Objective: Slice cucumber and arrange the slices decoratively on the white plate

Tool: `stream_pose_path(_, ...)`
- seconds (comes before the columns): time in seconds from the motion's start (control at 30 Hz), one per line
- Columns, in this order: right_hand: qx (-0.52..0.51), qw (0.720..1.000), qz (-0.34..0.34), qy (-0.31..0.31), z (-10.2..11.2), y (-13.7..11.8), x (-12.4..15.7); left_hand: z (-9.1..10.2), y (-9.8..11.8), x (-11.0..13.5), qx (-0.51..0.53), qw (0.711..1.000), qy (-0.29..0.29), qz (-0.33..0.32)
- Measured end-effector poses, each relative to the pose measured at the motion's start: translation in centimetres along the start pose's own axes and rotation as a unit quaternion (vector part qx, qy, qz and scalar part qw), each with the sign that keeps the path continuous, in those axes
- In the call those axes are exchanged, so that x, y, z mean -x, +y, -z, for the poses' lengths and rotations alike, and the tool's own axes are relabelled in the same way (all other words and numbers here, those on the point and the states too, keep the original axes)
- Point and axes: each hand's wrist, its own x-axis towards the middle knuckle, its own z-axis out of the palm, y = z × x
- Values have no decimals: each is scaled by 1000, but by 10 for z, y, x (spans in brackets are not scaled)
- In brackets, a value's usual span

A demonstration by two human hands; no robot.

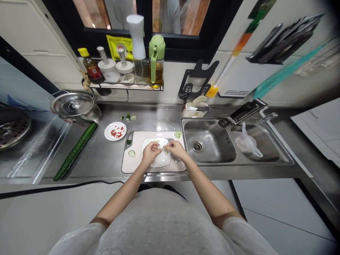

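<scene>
Above a white square plate (160,163), my left hand (151,153) and my right hand (175,148) meet with fingertips pinched. Between them is a small pale piece that looks like a thin cucumber slice (160,146), partly covered by the fingers. The plate rests on a pale cutting board (138,139), and a few green-edged cucumber slices (166,152) lie on it near my fingers. More cucumber slices sit on the board at its left (132,153) and its upper right corner (177,134). Beside the plate, a grey knife blade (175,158) shows partly under my right hand.
Left of the board are a small plate (108,132) with red pieces, cucumber ends (128,116), a whole cucumber (75,152) and a lidded steel pot (77,106). To the right is a double sink (209,141) with a plastic bag (248,141). Bottles (156,63) stand on a shelf behind.
</scene>
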Motion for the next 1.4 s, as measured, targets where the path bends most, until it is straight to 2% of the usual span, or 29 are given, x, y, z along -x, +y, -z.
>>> stream_pose_path(0.23, 152, 987, -38, -42, 4, 9, -14, -12, -25, -19, -181, 983, -11, 41)
stream_pose_path(0.47, 250, 963, -66, -76, 1, 9, -20, -21, -32, -27, -292, 955, -25, 54)
stream_pose_path(0.87, 311, 942, -93, -86, 0, 7, -24, -30, -33, -30, -345, 936, -31, 67)
stream_pose_path(1.23, 324, 936, -102, -88, -3, 5, -25, -31, -33, -31, -346, 935, -33, 75)
stream_pose_path(1.4, 333, 934, -102, -84, -3, 7, -25, -34, -33, -31, -381, 921, -37, 71)
